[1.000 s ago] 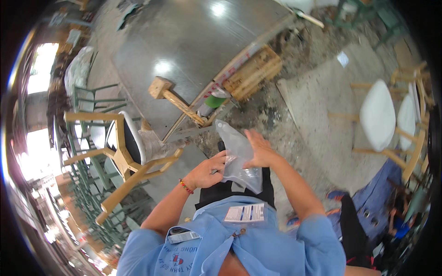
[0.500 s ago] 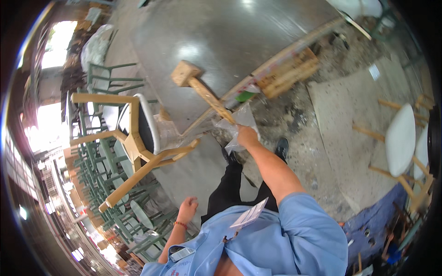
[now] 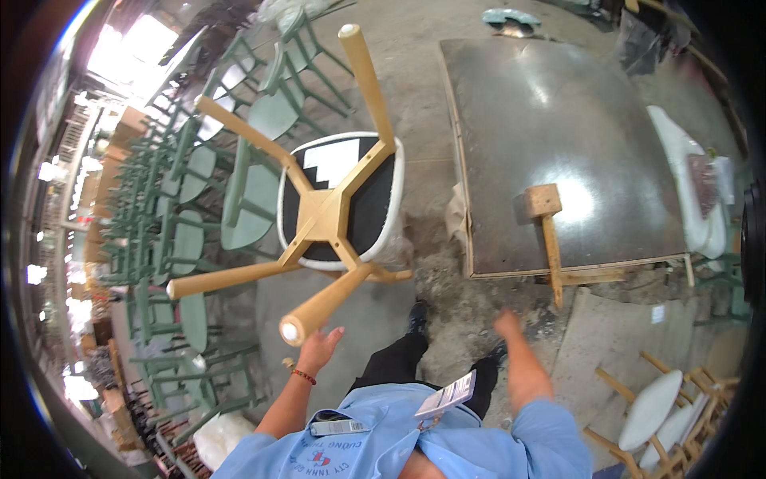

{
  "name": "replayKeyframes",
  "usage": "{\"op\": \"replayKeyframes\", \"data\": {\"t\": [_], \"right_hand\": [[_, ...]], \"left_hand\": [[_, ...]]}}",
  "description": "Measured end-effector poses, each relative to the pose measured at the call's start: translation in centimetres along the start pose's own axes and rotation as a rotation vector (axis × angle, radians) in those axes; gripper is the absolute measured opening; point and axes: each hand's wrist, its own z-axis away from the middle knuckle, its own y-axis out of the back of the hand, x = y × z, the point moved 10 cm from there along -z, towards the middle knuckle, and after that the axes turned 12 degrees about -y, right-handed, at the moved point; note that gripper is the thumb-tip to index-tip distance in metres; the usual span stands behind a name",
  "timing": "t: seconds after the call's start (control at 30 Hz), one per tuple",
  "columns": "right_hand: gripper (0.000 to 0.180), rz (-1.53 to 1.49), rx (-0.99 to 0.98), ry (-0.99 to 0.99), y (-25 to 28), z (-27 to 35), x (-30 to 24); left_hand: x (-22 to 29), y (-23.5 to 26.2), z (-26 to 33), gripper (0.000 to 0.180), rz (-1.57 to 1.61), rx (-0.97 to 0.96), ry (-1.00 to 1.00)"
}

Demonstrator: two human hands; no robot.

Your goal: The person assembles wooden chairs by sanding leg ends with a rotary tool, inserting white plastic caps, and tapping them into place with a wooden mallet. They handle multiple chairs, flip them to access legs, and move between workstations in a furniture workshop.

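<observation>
An upturned chair (image 3: pixel 323 215) with light wooden legs, a cross-shaped frame and a black seat underside with a white rim stands in front of me on the left. My left hand (image 3: pixel 321 350) is beside its nearest leg, thumb held apart; whether it touches the wood is unclear. A wooden mallet (image 3: pixel 544 203) lies on the dark tabletop to the right, its handle sticking out past the near edge. My right hand (image 3: pixel 508 323) hangs just left of that handle, apart from it. Blur hides its fingers, and I see nothing held in it.
Several green chairs (image 3: pixel 255 199) crowd the left side. The large dark table (image 3: pixel 495 136) fills the right, with a white wrapped item (image 3: pixel 690 191) beside it. Chairs with white seats (image 3: pixel 650 409) stand at lower right, near a flat sheet (image 3: pixel 594 335) on the floor.
My right hand has let go of the mallet, which now rests on the table. The view has turned, bringing the upturned chair closer to the middle. My left hand has come near its leg.
</observation>
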Motion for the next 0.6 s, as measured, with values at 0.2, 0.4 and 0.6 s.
{"op": "replayKeyframes", "data": {"t": [0.2,0.4,0.6], "right_hand": [[0.040,-0.067,-0.121,-0.036,-10.8,11.4,11.1],[0.042,-0.467,-0.129,-0.272,-5.4,18.6,8.6],[0.051,-0.472,0.025,-0.139,0.2,18.2,7.0]], "left_hand": [[16.7,5.9,-4.9,0.080,0.596,-0.028,-0.838],[20.2,6.2,-7.7,0.040,0.506,-0.207,-0.932],[24.1,16.6,-15.2,0.023,0.651,0.061,-0.929]]}}
